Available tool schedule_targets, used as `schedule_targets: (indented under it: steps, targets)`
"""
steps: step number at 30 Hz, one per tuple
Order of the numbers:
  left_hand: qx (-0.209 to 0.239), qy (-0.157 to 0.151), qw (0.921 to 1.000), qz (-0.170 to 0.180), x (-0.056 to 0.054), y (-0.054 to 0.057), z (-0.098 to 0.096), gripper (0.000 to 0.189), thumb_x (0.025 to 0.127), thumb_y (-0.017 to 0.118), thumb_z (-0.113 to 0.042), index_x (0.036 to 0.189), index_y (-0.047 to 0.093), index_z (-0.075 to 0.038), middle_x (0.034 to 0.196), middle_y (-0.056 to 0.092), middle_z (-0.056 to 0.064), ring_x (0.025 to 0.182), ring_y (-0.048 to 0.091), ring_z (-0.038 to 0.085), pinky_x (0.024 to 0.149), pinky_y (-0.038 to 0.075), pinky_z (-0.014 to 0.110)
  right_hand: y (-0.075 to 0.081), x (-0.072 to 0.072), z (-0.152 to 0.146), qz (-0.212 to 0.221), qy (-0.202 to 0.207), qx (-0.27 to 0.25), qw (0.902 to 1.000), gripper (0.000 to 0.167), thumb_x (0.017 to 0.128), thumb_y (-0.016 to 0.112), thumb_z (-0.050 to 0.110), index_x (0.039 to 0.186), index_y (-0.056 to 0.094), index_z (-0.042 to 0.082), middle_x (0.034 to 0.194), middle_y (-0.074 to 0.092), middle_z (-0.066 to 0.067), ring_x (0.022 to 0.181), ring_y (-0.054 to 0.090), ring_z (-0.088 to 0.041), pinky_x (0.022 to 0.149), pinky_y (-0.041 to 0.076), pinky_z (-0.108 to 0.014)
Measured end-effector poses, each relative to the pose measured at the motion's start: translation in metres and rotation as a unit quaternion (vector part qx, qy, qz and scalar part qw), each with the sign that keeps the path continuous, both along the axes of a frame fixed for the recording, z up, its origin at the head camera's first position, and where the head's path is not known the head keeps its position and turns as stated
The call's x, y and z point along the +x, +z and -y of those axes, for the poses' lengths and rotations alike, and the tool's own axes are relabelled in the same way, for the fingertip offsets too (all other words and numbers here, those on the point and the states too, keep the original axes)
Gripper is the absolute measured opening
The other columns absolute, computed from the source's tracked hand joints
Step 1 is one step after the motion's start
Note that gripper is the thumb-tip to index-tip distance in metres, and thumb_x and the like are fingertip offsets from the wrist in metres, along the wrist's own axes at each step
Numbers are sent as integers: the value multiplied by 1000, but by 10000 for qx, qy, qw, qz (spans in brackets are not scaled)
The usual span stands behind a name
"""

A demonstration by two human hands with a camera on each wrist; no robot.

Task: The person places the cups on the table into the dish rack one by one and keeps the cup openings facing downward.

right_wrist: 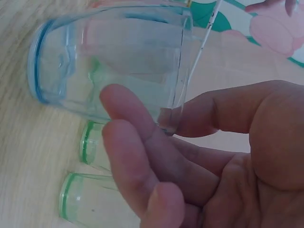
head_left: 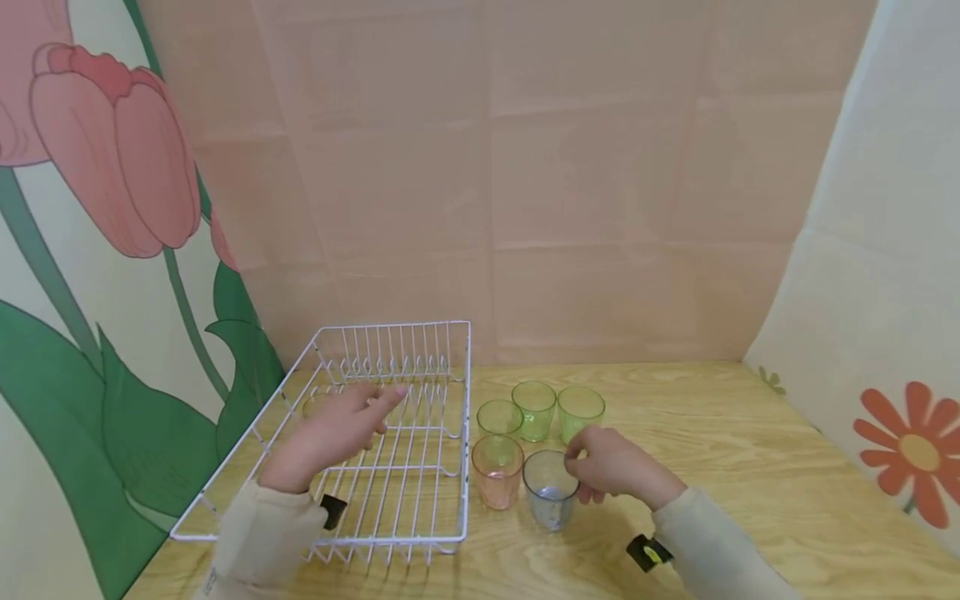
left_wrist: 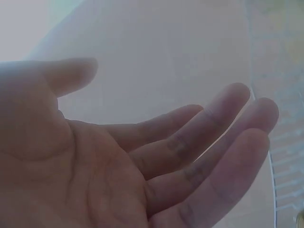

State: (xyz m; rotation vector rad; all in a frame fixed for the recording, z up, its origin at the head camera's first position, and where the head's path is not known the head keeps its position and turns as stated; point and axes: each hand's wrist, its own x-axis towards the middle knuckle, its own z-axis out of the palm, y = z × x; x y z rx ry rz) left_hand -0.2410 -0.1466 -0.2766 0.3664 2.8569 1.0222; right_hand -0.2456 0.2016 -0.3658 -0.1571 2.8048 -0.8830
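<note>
My right hand pinches the rim of a clear blue glass at its right side. In the right wrist view the thumb is at the rim of the blue glass, with fingers along its outside wall. My left hand is over the white wire dish rack, palm bare and fingers loosely extended in the left wrist view. Behind that hand, a glass with a yellowish rim shows partly in the rack, mostly hidden.
Left of the blue glass stands a pink glass. Behind these are three green glasses, one at the left, one in the middle and one at the right. The wooden table meets a pinkish backdrop; flowered sheets flank it.
</note>
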Motion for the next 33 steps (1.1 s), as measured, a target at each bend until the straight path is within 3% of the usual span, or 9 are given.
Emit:
schedule_targets:
  steps: [6,16,24,29,33]
  targets:
    - [424,-118,9990,-14,5,-5,-15,56,104,45,-51,128,60,-3,94,68,7,76,64,20,66,52,32,8,1,-2,-442,18,-153,9989,19,95,61,12,105,68,-2,59,65,-3,52,62,-21,56,51,-31]
    - [1106,-419,9929,-121,10,-13,-32,49,104,49,-47,122,63,-4,88,70,4,73,64,19,64,54,34,30,3,1,-1175,-68,-564,9915,23,91,56,15,102,71,1,56,63,0,51,59,-17,49,46,-31]
    - [1396,-959,9855,-117,9,-18,-55,49,104,50,-47,133,57,-8,91,71,5,74,66,19,64,56,37,41,7,11,-1885,-230,-864,9780,25,89,56,15,103,72,3,57,64,3,42,51,-14,40,30,-24]
    - [1500,-1337,9796,-56,8,-21,-70,53,105,47,-44,143,50,-8,91,71,4,73,67,20,64,57,40,39,9,21,-2053,-194,-1153,9717,22,90,57,11,102,73,2,58,66,4,48,61,-15,38,31,-24]
    - [1549,-1420,9777,38,7,-23,-76,52,106,46,-41,145,47,-6,90,70,3,73,66,22,63,57,41,37,11,29,-2028,-182,-1275,9707,20,89,59,11,101,73,2,59,66,4,49,62,-15,38,34,-24]
